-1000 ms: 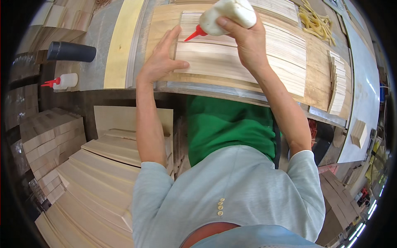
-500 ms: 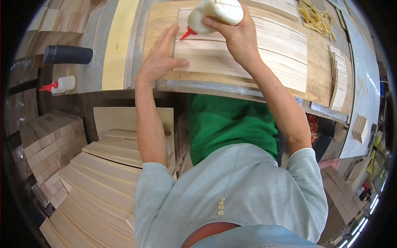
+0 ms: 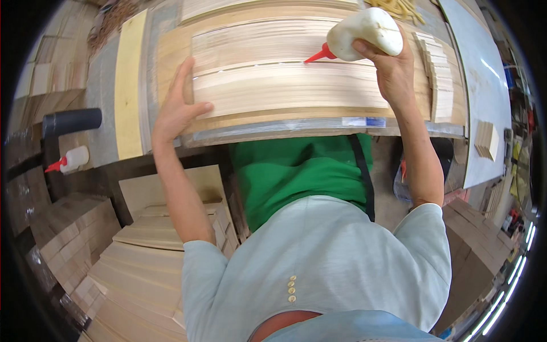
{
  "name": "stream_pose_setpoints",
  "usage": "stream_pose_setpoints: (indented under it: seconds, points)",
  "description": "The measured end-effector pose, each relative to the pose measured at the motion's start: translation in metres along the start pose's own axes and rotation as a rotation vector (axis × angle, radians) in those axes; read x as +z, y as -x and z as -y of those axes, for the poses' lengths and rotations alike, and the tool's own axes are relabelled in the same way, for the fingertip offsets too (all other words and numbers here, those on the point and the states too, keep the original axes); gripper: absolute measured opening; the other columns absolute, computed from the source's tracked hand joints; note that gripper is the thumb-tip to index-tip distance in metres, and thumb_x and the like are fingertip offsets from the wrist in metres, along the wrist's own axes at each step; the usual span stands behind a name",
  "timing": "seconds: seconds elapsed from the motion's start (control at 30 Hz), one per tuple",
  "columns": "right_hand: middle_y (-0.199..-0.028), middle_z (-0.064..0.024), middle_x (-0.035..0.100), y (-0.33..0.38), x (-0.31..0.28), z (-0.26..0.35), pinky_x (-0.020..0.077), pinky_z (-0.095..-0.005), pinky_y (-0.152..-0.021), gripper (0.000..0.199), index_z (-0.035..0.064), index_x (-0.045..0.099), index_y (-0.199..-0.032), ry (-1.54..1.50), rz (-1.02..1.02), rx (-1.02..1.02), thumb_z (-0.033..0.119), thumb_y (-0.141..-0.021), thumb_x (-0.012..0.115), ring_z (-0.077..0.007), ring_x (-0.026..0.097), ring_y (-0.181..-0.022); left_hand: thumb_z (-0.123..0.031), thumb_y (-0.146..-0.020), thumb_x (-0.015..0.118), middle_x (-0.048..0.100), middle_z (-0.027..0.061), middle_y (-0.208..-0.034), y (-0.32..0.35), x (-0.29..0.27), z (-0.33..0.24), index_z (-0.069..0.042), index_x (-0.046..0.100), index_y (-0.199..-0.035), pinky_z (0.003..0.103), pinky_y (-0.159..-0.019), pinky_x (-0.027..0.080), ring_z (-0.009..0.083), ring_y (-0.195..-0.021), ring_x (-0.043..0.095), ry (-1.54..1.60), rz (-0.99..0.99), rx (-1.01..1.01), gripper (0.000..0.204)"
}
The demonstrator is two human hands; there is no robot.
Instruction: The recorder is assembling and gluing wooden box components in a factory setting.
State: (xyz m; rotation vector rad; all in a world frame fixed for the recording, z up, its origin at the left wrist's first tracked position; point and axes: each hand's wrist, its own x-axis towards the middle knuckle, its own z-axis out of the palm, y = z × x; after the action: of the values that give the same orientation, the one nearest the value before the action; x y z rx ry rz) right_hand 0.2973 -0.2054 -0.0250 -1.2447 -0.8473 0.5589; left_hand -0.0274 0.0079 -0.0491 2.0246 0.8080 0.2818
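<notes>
My right hand (image 3: pixel 393 71) grips a white glue bottle (image 3: pixel 364 33) with a red nozzle, tipped so the nozzle touches the top of a stack of thin pale wood sheets (image 3: pixel 285 85). The stack lies on a wider wooden board (image 3: pixel 171 51) on the workbench. My left hand (image 3: pixel 176 108) rests flat on the stack's left end, fingers spread, thumb on the sheets' near edge. I wear a green apron and a light shirt.
A second glue bottle (image 3: pixel 71 159) and a dark tube (image 3: pixel 71 121) sit on a ledge at left. A yellowish plank (image 3: pixel 128 85) lies left of the board. Small wood pieces (image 3: pixel 441 85) stack at the right. Piles of cut wood (image 3: pixel 142 268) fill the floor below left.
My right hand has carried the glue bottle to the right along the sheets. My left hand stays pressed on the stack's left end.
</notes>
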Motion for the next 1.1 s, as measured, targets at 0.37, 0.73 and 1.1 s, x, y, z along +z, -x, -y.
stream_pose_setpoints:
  seconds: [0.37,0.73,1.1]
  points:
    - [-0.110,-0.0070,0.062,0.016,-0.113,0.028,0.0503,-0.0325,-0.087,0.044,0.0030,0.051,-0.121,0.127,-0.206,0.035,0.000,-0.081,0.069,-0.0177,0.059,-0.104,0.002,-0.060,0.067,0.031,0.0134,-0.148,-0.001,0.003,-0.027,-0.007,0.028,-0.145,0.031,-0.113,0.019,0.0240,-0.138,0.026,0.071,0.039,-0.071,0.095]
    - [-0.107,-0.0102,0.064,0.022,-0.127,0.040,0.0539,-0.0370,-0.084,0.040,0.0013,0.054,-0.119,-0.209,-0.437,-0.036,0.007,-0.081,0.067,-0.0235,0.063,-0.098,-0.011,-0.062,0.078,0.027,0.0162,-0.150,-0.015,0.030,-0.061,-0.008,0.030,-0.145,0.039,-0.114,0.020,0.0308,-0.140,0.021,-0.401,0.003,0.182,0.095]
    - [-0.105,-0.0121,0.064,-0.016,-0.107,-0.021,0.0586,-0.0354,-0.068,0.035,-0.0003,0.054,-0.118,-0.369,-0.708,-0.026,0.006,-0.084,0.063,-0.0247,0.067,-0.088,-0.034,-0.053,0.085,0.025,0.0176,-0.151,-0.042,0.112,-0.114,-0.010,0.036,-0.142,0.046,-0.113,0.022,0.0339,-0.141,0.017,-0.623,0.311,0.320,0.104]
